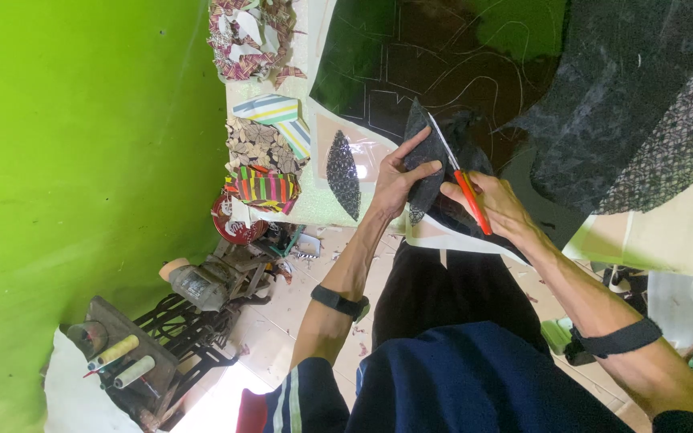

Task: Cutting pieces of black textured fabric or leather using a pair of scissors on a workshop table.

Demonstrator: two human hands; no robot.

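Observation:
My left hand (399,180) pinches a dark, pointed piece of fabric (425,160) and holds it up over the worktable. My right hand (497,207) grips red-handled scissors (465,192), whose blades run along the fabric piece's right edge. Beneath both hands lies a large black sheet (443,56) marked with pale outlines of pattern shapes. A black band sits on each wrist.
A dark oval cutout (343,175) lies on a pale sheet to the left. Striped and patterned fabric scraps (265,156) pile along the table's left edge. Dark lace cloth (643,112) covers the right. A sewing machine (202,282) and thread spools (114,353) stand by the green wall.

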